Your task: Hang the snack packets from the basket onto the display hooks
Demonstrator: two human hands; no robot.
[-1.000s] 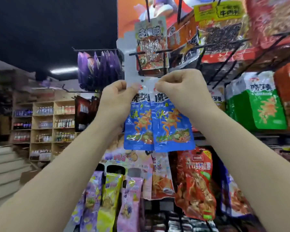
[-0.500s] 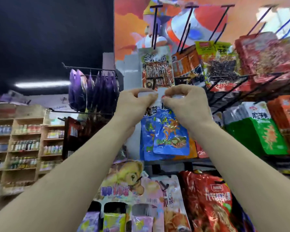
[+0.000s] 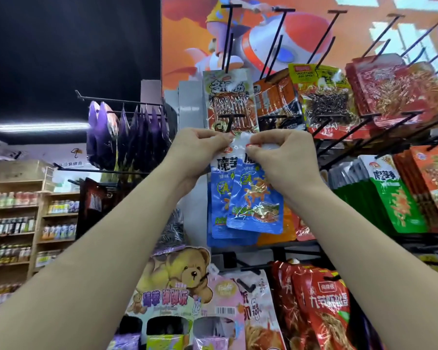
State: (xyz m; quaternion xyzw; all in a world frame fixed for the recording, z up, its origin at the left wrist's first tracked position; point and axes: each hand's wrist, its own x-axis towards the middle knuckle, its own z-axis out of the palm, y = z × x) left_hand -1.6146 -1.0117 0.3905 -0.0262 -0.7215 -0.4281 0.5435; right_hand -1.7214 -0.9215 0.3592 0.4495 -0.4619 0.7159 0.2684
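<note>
Two blue snack packets [image 3: 256, 200] hang overlapped from my raised hands, the front one tilted over the rear one. My left hand [image 3: 200, 150] pinches the white top strip from the left, and my right hand [image 3: 283, 152] pinches it from the right. The strip sits just below the T-shaped tip of a black display hook [image 3: 229, 120], in front of a clear packet of red strips [image 3: 230, 102]. Whether the hook passes through the packets' hole is hidden by my fingers. The basket is out of sight.
Empty black hooks [image 3: 278, 41] jut from the orange poster above. Red packets [image 3: 395, 92] and green packets [image 3: 395, 195] hang to the right, purple packets [image 3: 127, 132] on a rack to the left. Bear-print boxes [image 3: 177, 286] and red bags [image 3: 324, 309] fill the lower rows. Drink shelves [image 3: 23, 223] stand far left.
Both hands have carried the blue packets upward to the hook tip and drawn closer together. The packets now overlap instead of hanging side by side. The view has tilted upward.
</note>
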